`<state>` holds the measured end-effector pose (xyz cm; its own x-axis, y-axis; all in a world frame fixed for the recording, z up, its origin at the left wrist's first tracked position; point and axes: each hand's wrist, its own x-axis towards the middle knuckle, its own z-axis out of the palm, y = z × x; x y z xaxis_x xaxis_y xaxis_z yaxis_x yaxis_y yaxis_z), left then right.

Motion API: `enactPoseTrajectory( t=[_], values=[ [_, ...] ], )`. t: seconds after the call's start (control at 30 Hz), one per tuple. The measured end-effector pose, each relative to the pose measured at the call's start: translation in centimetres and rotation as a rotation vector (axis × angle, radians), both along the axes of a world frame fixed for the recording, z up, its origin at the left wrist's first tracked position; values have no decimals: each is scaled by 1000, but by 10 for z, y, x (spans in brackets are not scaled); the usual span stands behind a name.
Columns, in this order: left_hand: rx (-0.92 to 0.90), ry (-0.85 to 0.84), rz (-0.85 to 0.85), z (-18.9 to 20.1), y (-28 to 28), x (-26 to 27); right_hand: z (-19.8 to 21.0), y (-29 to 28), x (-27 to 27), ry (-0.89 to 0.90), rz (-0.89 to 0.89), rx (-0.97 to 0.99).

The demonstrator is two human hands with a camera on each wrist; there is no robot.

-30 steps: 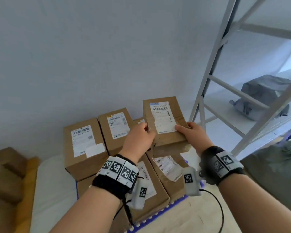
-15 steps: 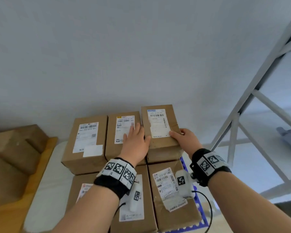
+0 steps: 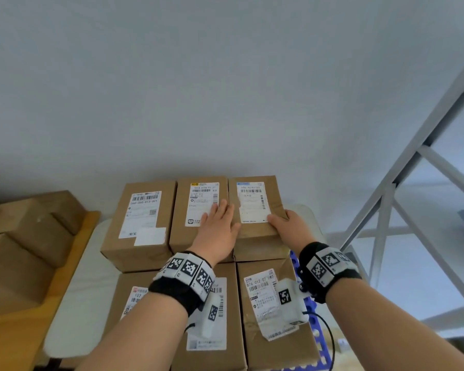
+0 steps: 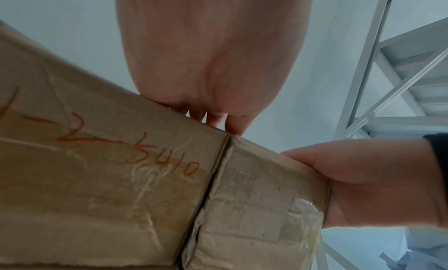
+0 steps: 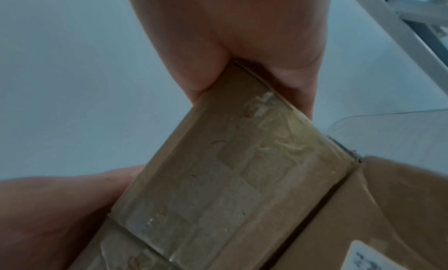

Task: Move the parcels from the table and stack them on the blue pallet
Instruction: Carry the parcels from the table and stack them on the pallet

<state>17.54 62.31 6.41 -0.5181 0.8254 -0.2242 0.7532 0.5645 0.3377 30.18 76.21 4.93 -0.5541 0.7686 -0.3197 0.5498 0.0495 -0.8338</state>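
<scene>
The brown parcel [image 3: 255,207] with a white label sits at the right end of the upper back row, tight against the middle parcel [image 3: 198,202]. My right hand [image 3: 289,226] grips its near right corner, thumb on top and fingers down the side, as the right wrist view confirms on the taped parcel [image 5: 230,168]. My left hand [image 3: 220,223] lies flat with straight fingers across the seam between the two parcels. In the left wrist view the middle parcel [image 4: 97,168] bears red writing. A strip of the blue pallet [image 3: 316,341] shows beneath at the right.
A third parcel [image 3: 142,218] stands left in the back row; lower parcels [image 3: 273,311] lie in front. Brown cartons [image 3: 24,236] are piled on a wooden surface at far left. A grey metal rack [image 3: 402,183] rises at the right. The wall is close behind.
The parcel came down from in front of me and now rests in the back row. My left hand left its side and lies flat on top; my right hand keeps its grip.
</scene>
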Motion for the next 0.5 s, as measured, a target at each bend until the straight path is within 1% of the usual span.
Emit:
enactPoseTrajectory(
  t=[0.17, 0.5],
  values=[
    [4, -27, -19, -1, -4, -1, 1, 1, -6, 9, -48, 31],
    [-35, 25, -24, -3, -1, 2, 5, 0, -8, -66, 56, 69]
  ],
)
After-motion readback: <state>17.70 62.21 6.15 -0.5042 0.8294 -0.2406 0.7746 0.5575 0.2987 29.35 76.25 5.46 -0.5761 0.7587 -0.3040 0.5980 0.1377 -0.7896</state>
